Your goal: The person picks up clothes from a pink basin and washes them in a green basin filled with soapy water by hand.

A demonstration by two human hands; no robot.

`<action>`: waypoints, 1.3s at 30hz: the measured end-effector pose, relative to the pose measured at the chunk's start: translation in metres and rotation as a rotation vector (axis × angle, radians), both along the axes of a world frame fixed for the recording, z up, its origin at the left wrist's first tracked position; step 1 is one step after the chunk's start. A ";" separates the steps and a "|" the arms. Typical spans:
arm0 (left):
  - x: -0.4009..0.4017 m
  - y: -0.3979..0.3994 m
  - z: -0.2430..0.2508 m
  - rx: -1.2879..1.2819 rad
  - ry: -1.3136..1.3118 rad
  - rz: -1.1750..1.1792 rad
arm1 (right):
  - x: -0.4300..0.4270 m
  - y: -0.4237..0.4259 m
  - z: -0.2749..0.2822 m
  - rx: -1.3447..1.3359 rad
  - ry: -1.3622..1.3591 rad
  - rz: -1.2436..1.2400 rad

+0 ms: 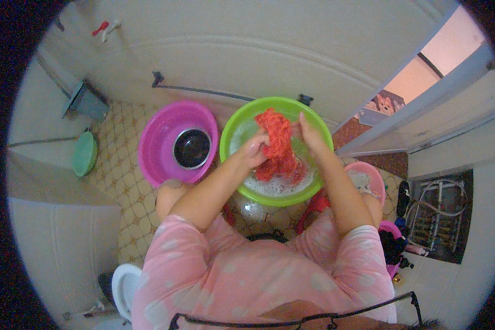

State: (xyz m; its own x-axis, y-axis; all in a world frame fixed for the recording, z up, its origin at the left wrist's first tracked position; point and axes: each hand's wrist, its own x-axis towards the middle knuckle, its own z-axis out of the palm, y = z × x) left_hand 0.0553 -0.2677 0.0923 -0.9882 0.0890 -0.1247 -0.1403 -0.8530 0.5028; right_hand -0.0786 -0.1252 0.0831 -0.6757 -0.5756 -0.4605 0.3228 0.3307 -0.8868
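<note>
Before me stands a round green basin [227, 142] of foamy water. Over it my left hand [255, 147] grips a bunched orange-red cloth [278, 140], whose lower end hangs to the suds. My right hand [305, 128] is at the cloth's right side, slightly blurred, its fingers raised; whether it grips any fabric is hard to tell. Left of the green basin is a pink-purple basin [154, 152] with a round, dark-looking metal bowl [192, 148] inside.
A small pink basin [379, 177] holding pale cloth stands at the right. Farther right, dark items fill a magenta container [390, 227] near a wall rack [439, 214]. A green basin [85, 153] is at the left wall. Behind the basins runs a wall bar [206, 91].
</note>
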 end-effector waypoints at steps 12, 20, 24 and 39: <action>-0.006 -0.015 0.003 -0.400 -0.268 0.301 | 0.015 0.001 -0.002 -0.067 0.079 -0.123; -0.014 -0.008 -0.030 -0.995 -0.408 0.576 | 0.035 0.000 -0.007 0.461 0.911 0.239; -0.018 -0.020 -0.054 -1.150 -0.229 0.498 | 0.040 -0.009 -0.007 0.466 0.713 0.443; -0.045 -0.018 -0.047 0.122 -0.276 0.022 | 0.091 -0.038 0.032 -0.071 0.876 0.101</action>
